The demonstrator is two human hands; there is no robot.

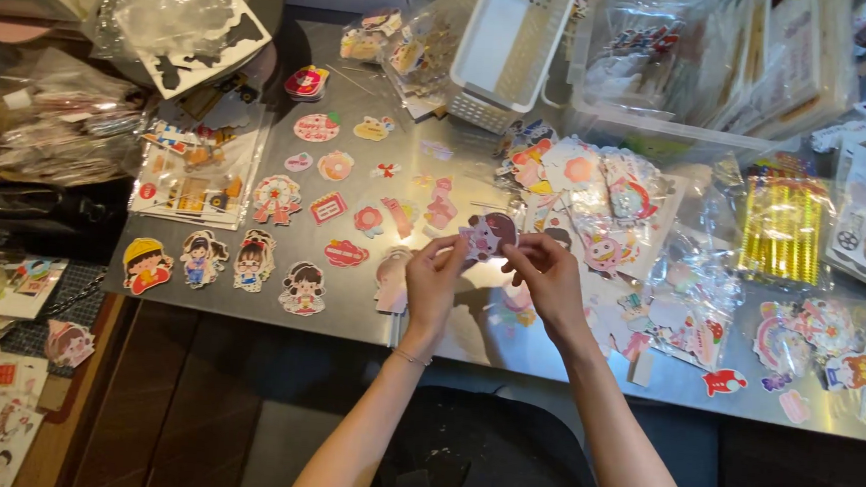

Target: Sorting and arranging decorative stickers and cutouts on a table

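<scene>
You hold a small die-cut sticker (488,235) between both hands, just above the counter (349,314). The fingers of your left hand (434,279) pinch its lower left edge, and the fingers of your right hand (549,278) pinch its right side, so the piece stays flat and facing you, probably so that you can look at it or peel it. To the left of your fingers, cut-out figures (252,261) lie in loose rows, each apart from the others, which makes them easy to see one by one. To the right of your fingers there is a mixed pile of stickers (596,198) in clear bags. Further right lies a packet of gold strips (783,227). Beyond your fingers stands a white basket (510,48), tilted against a clear box (675,138).
</scene>
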